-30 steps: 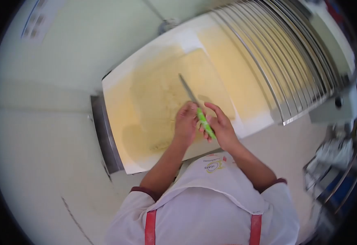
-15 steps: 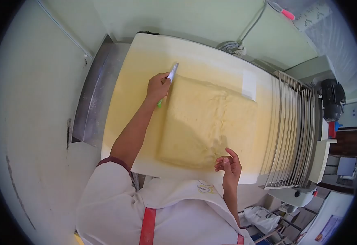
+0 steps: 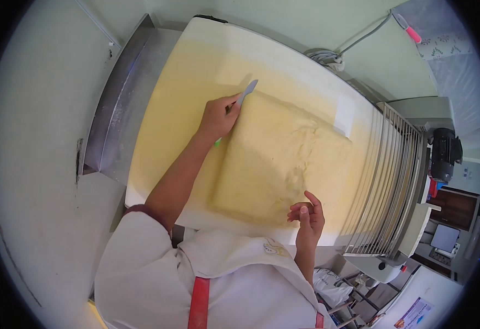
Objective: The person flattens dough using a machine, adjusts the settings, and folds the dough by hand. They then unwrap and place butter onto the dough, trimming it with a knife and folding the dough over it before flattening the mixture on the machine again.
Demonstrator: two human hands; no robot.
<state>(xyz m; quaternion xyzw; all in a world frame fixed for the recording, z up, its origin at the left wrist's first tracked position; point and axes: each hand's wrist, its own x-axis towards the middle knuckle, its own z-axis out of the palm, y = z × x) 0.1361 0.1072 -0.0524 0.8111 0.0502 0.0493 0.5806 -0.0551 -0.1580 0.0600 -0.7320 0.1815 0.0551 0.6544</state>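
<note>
A thick, pale yellow slab of dough (image 3: 273, 148) lies on the table, its top creased and dented toward the right side. My left hand (image 3: 218, 118) is closed around a knife (image 3: 249, 89) at the slab's left edge. The blade points away from me near the far left corner, and a bit of green handle shows below my palm. Over the slab's near edge, my right hand (image 3: 308, 216) hovers with loosely bent fingers apart and nothing in them.
A white table (image 3: 188, 49) dusted with yellow flour carries the slab. At the right stands a metal rod grille (image 3: 380, 181) belonging to a machine with a dark motor (image 3: 444, 153). A coiled grey cable (image 3: 325, 56) lies at the back edge, and a metal ledge (image 3: 122, 98) runs along the left.
The view has turned a little. My left hand and the knife have shifted slightly along the slab's left edge, the blade now tilted more to the right. My right hand keeps its pose.
</note>
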